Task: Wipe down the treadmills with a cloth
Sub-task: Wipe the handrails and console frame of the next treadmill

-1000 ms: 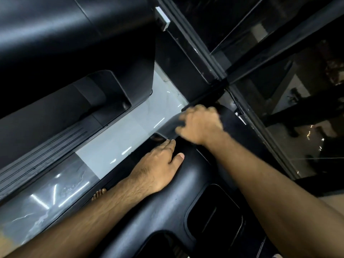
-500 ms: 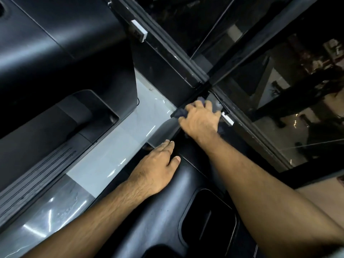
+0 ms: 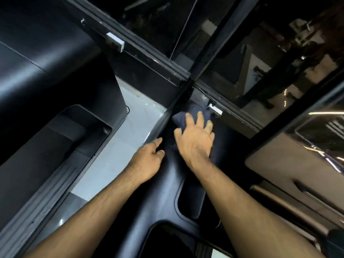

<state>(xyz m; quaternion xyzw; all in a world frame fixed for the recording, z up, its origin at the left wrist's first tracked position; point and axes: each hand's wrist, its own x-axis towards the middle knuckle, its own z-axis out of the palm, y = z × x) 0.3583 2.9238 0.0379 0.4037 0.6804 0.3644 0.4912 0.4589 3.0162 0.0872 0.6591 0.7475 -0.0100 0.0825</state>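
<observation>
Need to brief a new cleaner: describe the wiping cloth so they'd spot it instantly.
Start at the black treadmill console between the forearms and follow it to its far end, by the glass wall's frame. There the right hand presses on a bunched cloth. It is blue-grey fabric, soft and creased, among glossy black plastic.

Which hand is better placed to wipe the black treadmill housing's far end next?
Right: the right hand presses the dark blue cloth there; the left hand rests bare on the black plastic housing.

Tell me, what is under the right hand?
The right hand presses a dark cloth on the black treadmill cover, fingers spread. The cloth's far edge shows; the part beneath the palm is hidden.
</observation>
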